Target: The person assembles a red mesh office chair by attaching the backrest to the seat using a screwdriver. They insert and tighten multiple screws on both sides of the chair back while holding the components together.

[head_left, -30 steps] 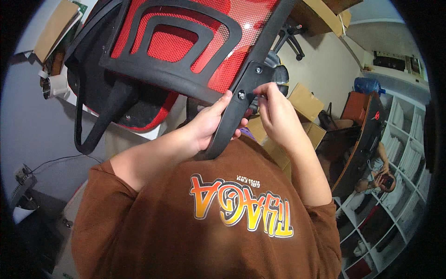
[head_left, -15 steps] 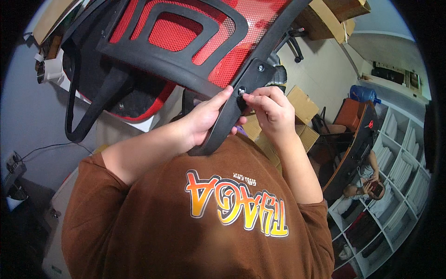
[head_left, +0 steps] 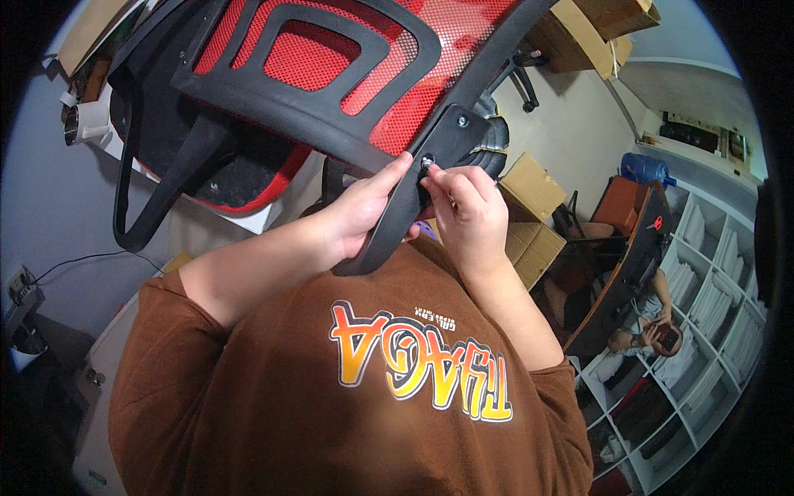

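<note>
A chair backrest with red mesh and a black plastic frame lies tilted across the upper middle. Along its right side runs a black armrest bar with a flat mounting plate. My left hand is wrapped round this bar, thumb laid along its near face. A silver bolt sits at a hole in the plate, and the fingertips of my right hand pinch it. Farther up the plate, another bolt is seated in its hole. The bolt's shank is hidden.
Behind the backrest is a red-and-black chair seat with a black loop armrest. Cardboard boxes stand to the right, beyond them a blue water jug and white shelves. Another person holds a phone there.
My right hand has shifted slightly left and its fingers have turned at the bolt. My left hand and the backrest have stayed almost still.
</note>
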`<state>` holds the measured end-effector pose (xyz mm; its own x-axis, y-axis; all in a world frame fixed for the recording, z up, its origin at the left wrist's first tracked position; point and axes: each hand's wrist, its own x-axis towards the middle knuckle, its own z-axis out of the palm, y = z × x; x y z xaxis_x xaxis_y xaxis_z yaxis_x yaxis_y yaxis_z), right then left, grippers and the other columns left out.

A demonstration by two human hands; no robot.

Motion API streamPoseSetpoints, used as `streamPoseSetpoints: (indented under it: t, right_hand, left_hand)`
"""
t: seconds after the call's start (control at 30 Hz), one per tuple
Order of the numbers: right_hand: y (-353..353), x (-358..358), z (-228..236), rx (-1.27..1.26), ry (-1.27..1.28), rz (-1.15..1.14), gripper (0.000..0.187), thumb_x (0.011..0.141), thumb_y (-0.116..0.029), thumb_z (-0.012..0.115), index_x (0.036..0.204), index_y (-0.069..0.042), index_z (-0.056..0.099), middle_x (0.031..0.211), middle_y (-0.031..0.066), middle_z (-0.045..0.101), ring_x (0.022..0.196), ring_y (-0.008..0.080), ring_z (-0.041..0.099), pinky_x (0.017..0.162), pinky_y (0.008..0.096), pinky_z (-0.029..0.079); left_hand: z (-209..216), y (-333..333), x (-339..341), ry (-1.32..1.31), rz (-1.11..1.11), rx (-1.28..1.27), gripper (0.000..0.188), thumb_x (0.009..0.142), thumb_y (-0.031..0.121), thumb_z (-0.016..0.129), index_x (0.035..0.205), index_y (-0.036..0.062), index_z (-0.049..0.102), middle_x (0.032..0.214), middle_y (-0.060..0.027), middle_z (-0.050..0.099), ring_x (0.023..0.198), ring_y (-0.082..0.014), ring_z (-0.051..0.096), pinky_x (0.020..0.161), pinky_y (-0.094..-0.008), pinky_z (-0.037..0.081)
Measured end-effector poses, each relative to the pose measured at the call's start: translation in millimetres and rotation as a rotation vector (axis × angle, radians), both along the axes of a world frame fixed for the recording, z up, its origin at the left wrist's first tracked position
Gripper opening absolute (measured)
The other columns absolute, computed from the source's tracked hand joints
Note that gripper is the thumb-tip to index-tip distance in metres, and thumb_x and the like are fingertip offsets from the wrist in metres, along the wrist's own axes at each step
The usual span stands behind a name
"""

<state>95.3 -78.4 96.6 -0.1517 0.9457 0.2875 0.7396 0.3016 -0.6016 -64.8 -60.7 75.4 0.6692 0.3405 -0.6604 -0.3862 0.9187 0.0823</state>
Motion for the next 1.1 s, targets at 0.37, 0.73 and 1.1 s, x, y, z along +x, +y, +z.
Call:
streamPoseSetpoints:
  t: [0.37,0.73,1.1]
  right_hand:
    - [-3.9,22.4,33.0,-0.096,-0.643,0.311,0.058,0.071,-0.019,0.072,0.128,-0.019,0.058,0.081,-0.0037,0.054,0.080,0.0158,0.053,0.068,0.0312,0.041]
    - [36.7,23.5,16.8,0.120,-0.432,0.383,0.022,0.068,-0.035,0.073,0.083,-0.019,0.069,0.068,-0.0047,0.048,0.070,0.0141,0.053,0.060,0.0310,0.037]
    - [33.3,-7.1,9.7,-0.327,0.047,0.071,0.020,0.076,-0.027,0.074,0.077,-0.010,0.064,0.073,0.0082,0.057,0.064,0.0270,0.061,0.057,0.0365,0.049]
  left_hand:
    - [-0.4,0.5,1.4,-0.002,0.010,0.019,0.047,0.098,0.051,0.038,0.110,0.0105,0.059,0.089,-0.0044,0.062,0.079,-0.0137,0.060,0.056,-0.0241,0.050]
    - [-12.6,-4.2,-7.0,-0.047,-0.055,0.057,0.050,0.096,0.058,0.035,0.105,0.0147,0.060,0.089,-0.0012,0.061,0.081,-0.0151,0.062,0.061,-0.0279,0.049]
    - [4.9,-5.3,-11.8,-0.181,0.089,0.023,0.073,0.091,0.070,0.029,0.124,0.0088,0.052,0.110,-0.0084,0.060,0.095,-0.0156,0.059,0.073,-0.0302,0.049]
